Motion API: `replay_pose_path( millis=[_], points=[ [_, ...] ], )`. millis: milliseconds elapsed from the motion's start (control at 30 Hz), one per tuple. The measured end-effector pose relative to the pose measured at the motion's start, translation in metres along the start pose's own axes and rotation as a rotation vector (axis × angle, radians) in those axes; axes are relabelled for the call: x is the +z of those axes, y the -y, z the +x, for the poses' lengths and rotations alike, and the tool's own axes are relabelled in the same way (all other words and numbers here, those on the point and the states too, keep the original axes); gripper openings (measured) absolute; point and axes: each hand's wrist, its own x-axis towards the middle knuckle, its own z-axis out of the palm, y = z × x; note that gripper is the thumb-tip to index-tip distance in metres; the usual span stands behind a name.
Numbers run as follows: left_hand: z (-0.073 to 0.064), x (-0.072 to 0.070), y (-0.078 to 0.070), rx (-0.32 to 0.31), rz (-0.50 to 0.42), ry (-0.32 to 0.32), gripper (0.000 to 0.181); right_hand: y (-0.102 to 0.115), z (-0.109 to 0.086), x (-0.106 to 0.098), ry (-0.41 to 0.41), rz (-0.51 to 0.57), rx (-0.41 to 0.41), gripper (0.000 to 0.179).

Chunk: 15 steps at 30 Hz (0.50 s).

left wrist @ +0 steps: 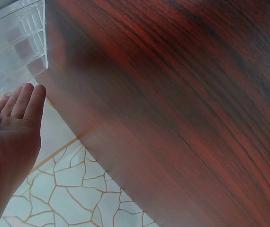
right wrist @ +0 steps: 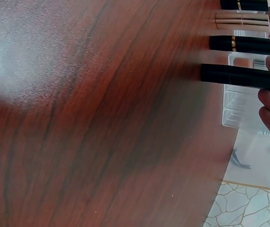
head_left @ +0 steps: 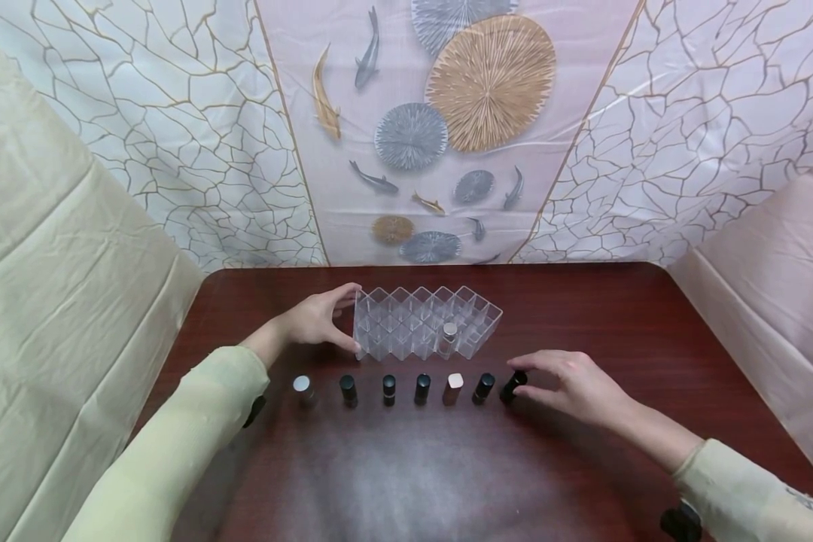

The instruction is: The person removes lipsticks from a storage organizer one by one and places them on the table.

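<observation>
A clear acrylic lipstick organizer [head_left: 406, 324] with diamond-shaped slots stands on the table. My left hand [head_left: 321, 320] holds its left end, thumb at the front corner and fingers at the back corner. One silver-topped lipstick tube [head_left: 449, 337] stands in a slot toward the organizer's right side. My right hand [head_left: 572, 385] pinches the upper end of a plain black lipstick tube [right wrist: 234, 75] between thumb and fingers, at the right end of a row. Left of it in that row stand a gold-banded black tube [right wrist: 241, 45] and a rose-beige tube [head_left: 452, 389].
Farther left in the row are several more upright tubes, among them a black one [head_left: 422, 388] and a silver-capped one [head_left: 302, 391]. The dark red wooden table [head_left: 393, 482] reaches back to a patterned cloth [head_left: 406, 203]. Pale cloth walls [head_left: 54, 316] flank both sides.
</observation>
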Motion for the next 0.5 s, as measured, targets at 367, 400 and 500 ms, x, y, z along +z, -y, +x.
replay_pose_path(
  millis=[367,400,500],
  points=[
    [0.012,0.003,0.031,0.009,0.047,-0.027,0.100,0.004,0.019,-0.007,0.022,-0.036,0.059,0.046],
    [0.012,0.002,0.031,0.004,0.051,-0.027,0.100,0.005,0.022,-0.007,0.026,-0.037,0.062,0.046],
    [0.012,0.002,0.031,-0.011,0.060,-0.024,0.101,0.005,0.031,-0.009,0.030,-0.033,0.065,0.048]
  ],
)
